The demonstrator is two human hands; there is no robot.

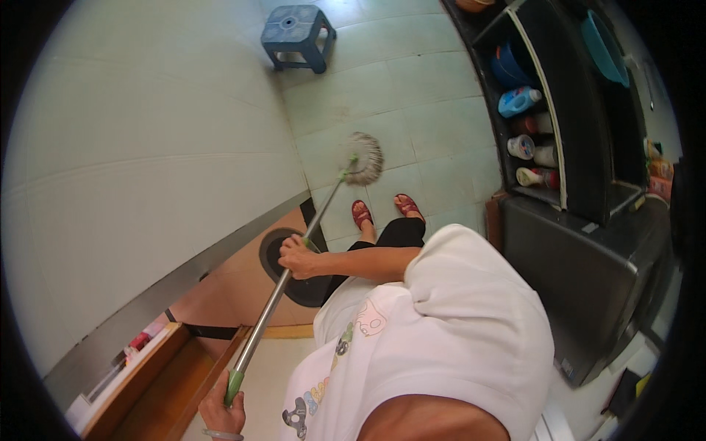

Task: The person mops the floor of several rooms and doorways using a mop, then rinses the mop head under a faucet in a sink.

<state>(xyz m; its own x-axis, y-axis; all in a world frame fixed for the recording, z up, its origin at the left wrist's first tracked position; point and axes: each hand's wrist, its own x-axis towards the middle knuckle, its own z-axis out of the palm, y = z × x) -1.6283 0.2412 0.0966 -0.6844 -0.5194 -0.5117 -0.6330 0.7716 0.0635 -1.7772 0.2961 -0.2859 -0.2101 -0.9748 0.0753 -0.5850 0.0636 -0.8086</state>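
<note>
Mop (266,316) slanting across, both hands on it

The person's left hand (223,410), wearing a pale band (222,435) at the wrist, is holding the green grip at the near end of the handle; its fingers are curling around it. The right hand (297,257) is gripping the metal handle farther down, fingers closed, its forearm reaching across from the right. The mop is running from lower left toward upper centre, its grey-white head (371,165) showing blurred over the pale green tiled floor (441,103), just beyond the person's feet in red sandals (361,214). A dark round object (303,291) is sitting behind the right hand, partly hidden; its kind cannot be told. A blue stool (290,26) is standing beyond the mop head, well apart from it. To the right, a dark shelf (562,110) is holding a light-blue jug (519,101), a white tub (521,147) and other containers. A teal basin (604,48) is resting tilted near its far end.
</note>
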